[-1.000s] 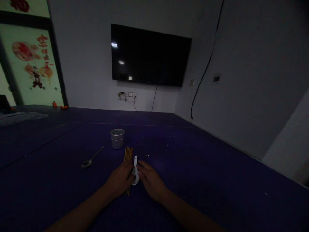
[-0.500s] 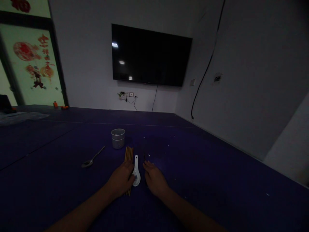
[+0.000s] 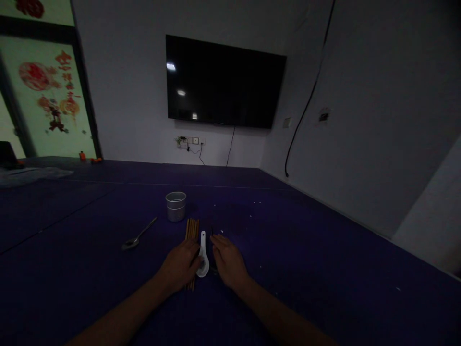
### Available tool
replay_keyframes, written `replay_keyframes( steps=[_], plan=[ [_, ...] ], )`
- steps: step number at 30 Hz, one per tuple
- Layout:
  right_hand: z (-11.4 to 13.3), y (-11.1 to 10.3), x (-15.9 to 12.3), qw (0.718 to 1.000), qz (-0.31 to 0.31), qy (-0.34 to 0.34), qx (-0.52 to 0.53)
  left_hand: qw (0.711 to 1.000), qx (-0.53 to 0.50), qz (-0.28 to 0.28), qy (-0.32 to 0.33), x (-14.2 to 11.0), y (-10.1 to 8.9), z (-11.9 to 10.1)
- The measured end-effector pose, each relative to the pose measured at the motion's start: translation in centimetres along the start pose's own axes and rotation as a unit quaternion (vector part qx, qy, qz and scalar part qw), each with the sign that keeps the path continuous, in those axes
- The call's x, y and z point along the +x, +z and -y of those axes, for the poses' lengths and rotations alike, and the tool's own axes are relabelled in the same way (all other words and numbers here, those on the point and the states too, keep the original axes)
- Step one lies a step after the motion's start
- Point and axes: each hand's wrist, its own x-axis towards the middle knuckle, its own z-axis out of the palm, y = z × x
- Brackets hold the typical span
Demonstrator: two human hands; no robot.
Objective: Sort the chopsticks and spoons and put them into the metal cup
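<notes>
White spoon: one, lying on the tabletop between the hands, handle pointing away, bowl nearest the person.

Sticks, wooden: a bundle, side by side, just left of the spoon, under the left hand. Left grip: fingers laid over the bundle, thumb apart from them at the edge of the spoon's bowl.

Slim dark item: one, right of the spoon, its tip showing beyond the fingertips of the right hand. Right grip: fingers extended, thumb apart from them.

Metal cup: one, upright, beyond the sticks. Metal spoon: one, set at a slant, well apart to the left.

Surface: deep purple, thin seams, small white specks scattered to the right; crumpled clear sheeting and small orange items at the far left.

Room: dim; wall-mounted screen, dark, with light reflections; sockets below; black cable hanging at right; pale door with red decorations.

Obscured: middle of the bundle, covered by the left hand; most of the dark item, its kind unclear; cup contents, unseen; black object, cut off at the left edge.
</notes>
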Motion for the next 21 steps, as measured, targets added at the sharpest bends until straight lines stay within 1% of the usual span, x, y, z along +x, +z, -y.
replay_keyframes(
  steps=[3,6,8,11,14,17,21],
  plan=[
    [0.3,-0.7,-0.6,1.000,-0.021,-0.011,0.021,0.998,0.049,-0.018,-0.020,0.2,-1.1,0.2],
    [0.5,-1.1,-1.0,0.999,-0.023,-0.020,0.033,0.984,0.144,-0.027,-0.102,0.6,-2.6,1.2],
    [0.6,-1.2,-1.2,0.999,-0.018,-0.024,0.033,0.963,0.203,-0.039,-0.173,0.6,-3.5,2.5],
    [0.9,-1.3,-1.3,0.999,-0.007,-0.024,0.029,0.924,0.250,-0.077,-0.281,0.3,-4.2,5.0],
    [1.0,-1.3,-1.3,0.999,0.002,-0.019,0.028,0.896,0.263,-0.072,-0.350,-0.4,-4.1,7.4],
    [0.9,-1.2,-1.3,0.999,0.007,-0.015,0.030,0.890,0.264,-0.041,-0.369,-0.9,-3.9,8.8],
    [0.9,-1.1,-1.2,0.999,0.016,-0.009,0.028,0.894,0.262,-0.031,-0.363,-1.0,-3.8,9.1]
  ],
)
